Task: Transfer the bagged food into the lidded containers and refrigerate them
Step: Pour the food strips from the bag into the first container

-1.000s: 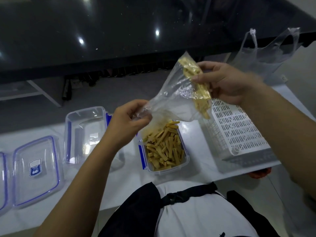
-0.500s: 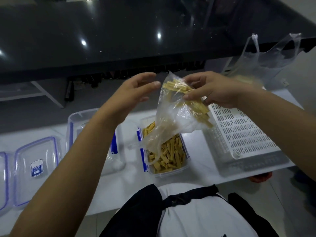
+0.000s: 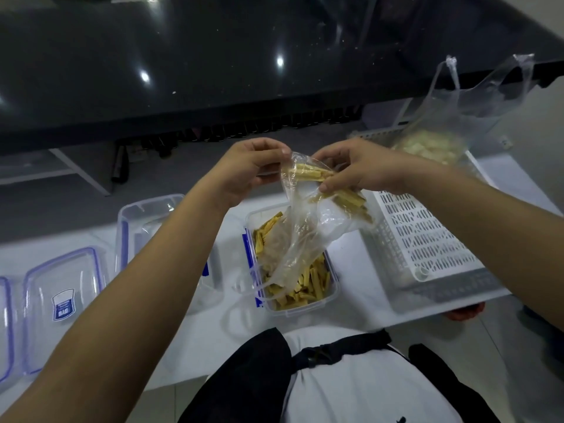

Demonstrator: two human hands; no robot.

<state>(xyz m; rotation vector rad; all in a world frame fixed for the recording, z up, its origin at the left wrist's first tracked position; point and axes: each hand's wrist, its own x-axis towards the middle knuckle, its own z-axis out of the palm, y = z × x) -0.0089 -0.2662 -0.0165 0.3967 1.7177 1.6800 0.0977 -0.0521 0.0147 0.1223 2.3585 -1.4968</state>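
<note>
Clear plastic bag (image 3: 300, 227) hangs mouth-down over the open container (image 3: 291, 264) on the table (image 3: 360, 270); right hand (image 3: 363, 170) fingers pinch its upturned end beside the left hand (image 3: 244, 169), last yellow sticks (image 3: 317, 178) lodged directly above.

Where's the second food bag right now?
Head view, far right: the second bag sits at the white basket's far end, beyond the right hand.
</note>
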